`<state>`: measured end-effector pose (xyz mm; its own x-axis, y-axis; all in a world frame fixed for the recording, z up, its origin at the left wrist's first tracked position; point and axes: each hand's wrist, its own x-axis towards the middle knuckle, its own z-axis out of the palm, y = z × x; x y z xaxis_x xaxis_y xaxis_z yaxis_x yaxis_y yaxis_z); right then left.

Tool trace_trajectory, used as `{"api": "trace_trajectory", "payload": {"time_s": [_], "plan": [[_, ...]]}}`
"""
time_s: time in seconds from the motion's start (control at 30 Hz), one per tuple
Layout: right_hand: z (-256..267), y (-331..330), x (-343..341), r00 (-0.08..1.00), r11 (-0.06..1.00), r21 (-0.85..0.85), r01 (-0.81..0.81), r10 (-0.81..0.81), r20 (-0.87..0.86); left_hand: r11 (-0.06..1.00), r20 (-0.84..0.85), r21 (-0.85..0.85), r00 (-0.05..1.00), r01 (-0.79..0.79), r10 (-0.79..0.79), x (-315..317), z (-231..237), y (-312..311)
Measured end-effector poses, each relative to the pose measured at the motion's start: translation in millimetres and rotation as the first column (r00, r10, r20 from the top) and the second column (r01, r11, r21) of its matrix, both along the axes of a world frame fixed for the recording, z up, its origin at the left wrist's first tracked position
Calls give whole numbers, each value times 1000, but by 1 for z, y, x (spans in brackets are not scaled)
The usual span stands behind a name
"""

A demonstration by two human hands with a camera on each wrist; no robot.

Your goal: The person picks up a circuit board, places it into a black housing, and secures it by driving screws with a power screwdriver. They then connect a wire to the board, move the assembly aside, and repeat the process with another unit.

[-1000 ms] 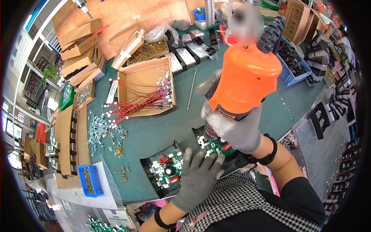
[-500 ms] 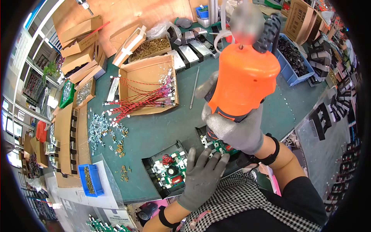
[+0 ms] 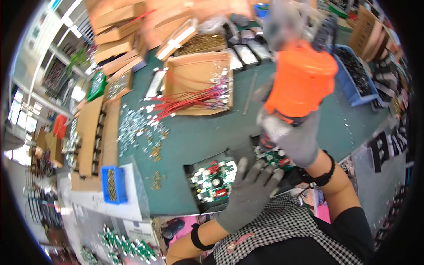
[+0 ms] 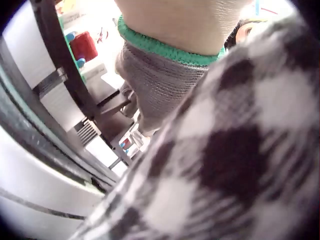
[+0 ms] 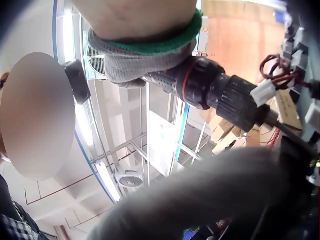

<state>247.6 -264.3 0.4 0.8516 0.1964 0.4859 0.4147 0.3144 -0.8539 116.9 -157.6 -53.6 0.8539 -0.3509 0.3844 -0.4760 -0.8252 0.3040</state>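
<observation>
My gloved right hand (image 3: 293, 134) grips an orange power drill (image 3: 302, 81) held upright, nose down. In the right wrist view its black chuck (image 5: 237, 100) carries a metal bit (image 5: 290, 131) that reaches down toward the work. Below the drill is a green circuit board (image 3: 274, 157) in a black housing, partly covered by both hands. My gloved left hand (image 3: 249, 196) lies with fingers extended along the near side of that housing. To its left, a second black housing (image 3: 191, 170) holds another circuit board (image 3: 215, 180) with a red wire coil.
A cardboard tray (image 3: 198, 68) of red wire leads stands behind the boards. Loose screws (image 3: 132, 128) are scattered on the green table (image 3: 194, 137) at left, beside a small blue bin (image 3: 114, 185). At right is a blue crate (image 3: 353, 75) of black parts.
The head view has swung, so the table and its things appear farther right. The drill stays over the right-hand board in my right hand, and my left hand stays beside it.
</observation>
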Motion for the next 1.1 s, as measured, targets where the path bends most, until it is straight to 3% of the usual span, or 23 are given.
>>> {"api": "trace_trajectory", "payload": {"time_s": [0.07,0.13,0.2,0.27,0.33,0.43,0.53,0.63,0.83,0.93,1.03,1.1], "plan": [[1,6,1,994,994,88,-68,75,-77,997,61,-46,996,-58,61,-6,18,16],[20,3,-9,999,990,-138,33,-37,-26,966,141,-57,956,-253,259,-12,30,60],[26,6,-12,996,978,-191,89,-85,28,817,46,-312,852,-484,522,-15,19,117],[30,6,-13,990,972,-197,129,-114,85,705,-70,-198,727,-681,683,-14,-11,184],[38,8,-16,989,985,-128,116,-102,111,626,-237,-29,614,-779,753,-9,-28,223],[45,9,-20,988,995,-50,84,-77,130,672,-368,-10,627,-741,686,2,-57,251],[54,16,-28,991,999,-3,47,-46,126,740,-199,172,713,-650,673,11,-55,241],[61,29,-35,994,999,41,27,-32,105,749,-220,202,716,-631,663,11,-49,236],[66,33,-33,975,994,71,-84,67,212,674,-397,-23,625,-739,672,7,-44,246],[69,41,-41,987,984,145,-103,83,134,536,-530,-382,654,-753,540,4,-46,248],[69,49,-43,985,974,177,-140,119,125,420,-598,-605,734,-676,321,-1,-31,238],[69,52,-45,980,968,187,-169,145,135,561,-435,-638,848,-528,304,-5,-17,212]]}}
